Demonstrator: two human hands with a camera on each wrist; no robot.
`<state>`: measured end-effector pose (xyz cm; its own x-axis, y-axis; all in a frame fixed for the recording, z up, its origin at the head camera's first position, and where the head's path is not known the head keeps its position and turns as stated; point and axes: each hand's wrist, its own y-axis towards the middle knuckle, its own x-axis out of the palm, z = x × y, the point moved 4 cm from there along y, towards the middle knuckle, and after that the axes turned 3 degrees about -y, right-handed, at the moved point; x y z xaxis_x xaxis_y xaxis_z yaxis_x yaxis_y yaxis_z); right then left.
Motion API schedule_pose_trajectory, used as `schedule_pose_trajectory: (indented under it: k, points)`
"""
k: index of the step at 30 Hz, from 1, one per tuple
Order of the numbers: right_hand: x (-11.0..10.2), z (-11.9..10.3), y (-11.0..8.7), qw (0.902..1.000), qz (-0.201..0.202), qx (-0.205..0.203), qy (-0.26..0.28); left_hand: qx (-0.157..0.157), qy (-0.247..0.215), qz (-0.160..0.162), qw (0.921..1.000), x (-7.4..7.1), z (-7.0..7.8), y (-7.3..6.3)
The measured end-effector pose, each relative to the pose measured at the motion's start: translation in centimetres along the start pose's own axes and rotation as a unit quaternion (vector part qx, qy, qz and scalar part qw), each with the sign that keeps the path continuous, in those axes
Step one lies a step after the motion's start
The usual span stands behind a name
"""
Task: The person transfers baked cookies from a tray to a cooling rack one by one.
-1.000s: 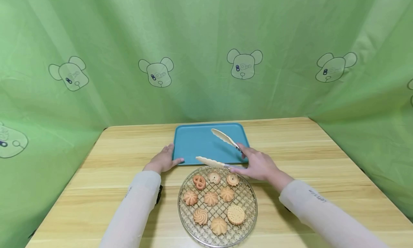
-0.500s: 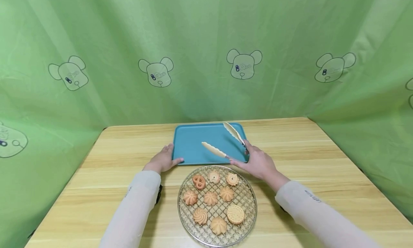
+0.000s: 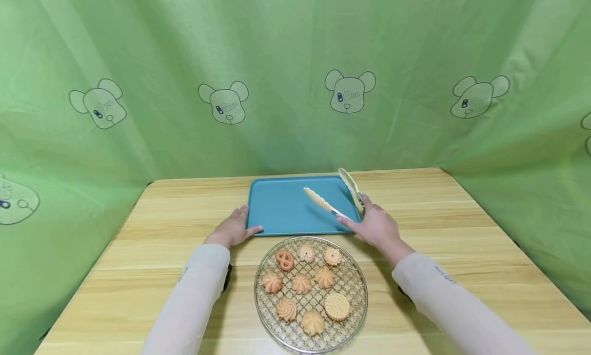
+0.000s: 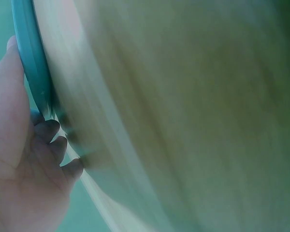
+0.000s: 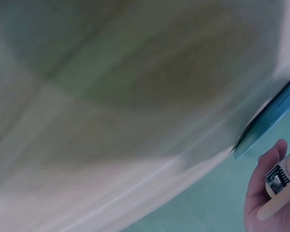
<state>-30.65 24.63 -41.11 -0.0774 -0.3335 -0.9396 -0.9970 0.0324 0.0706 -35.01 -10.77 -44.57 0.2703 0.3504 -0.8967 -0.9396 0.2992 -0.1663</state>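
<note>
My left hand [image 3: 232, 228] grips the near left corner of a blue rectangular tray [image 3: 286, 203], thumb over the rim and fingers along its left side. The left wrist view has the tray's edge [image 4: 33, 58] between thumb and curled fingers. Over the tray's right end, my right hand [image 3: 377, 227] holds a pair of tongs with cream scalloped tips [image 3: 317, 198]. The tongs' arms are spread, with nothing between them. In the right wrist view, part of the tongs [image 5: 275, 200] shows in the palm, near the tray's edge [image 5: 270, 116].
A round wire rack [image 3: 357, 314] stands in front of the tray, bearing several cookies, among them a pretzel-shaped one [image 3: 284, 260] and a round dotted one [image 3: 337, 307]. All of this lies on a wooden table [image 3: 443, 242], with a green curtain [image 3: 286, 139] behind and at the sides.
My right hand has moved right and slightly away from me, carrying the spread tongs from the tray's middle towards its right end. The left hand, tray and cookies have stayed in place.
</note>
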Motion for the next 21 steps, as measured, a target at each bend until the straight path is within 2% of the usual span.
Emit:
schedule_pose_trajectory:
  k: [9, 21]
  points:
    - [-0.3, 1.5, 0.7, 0.9986, -0.006, 0.052, 0.007, 0.000, 0.004, 0.000, 1.0000, 0.1, -0.2, 0.1]
    - [-0.8, 2.9, 1.7, 0.9939, 0.018, 0.109, 0.000, -0.002, 0.006, 0.000, 1.0000, 0.1, -0.3, 0.2]
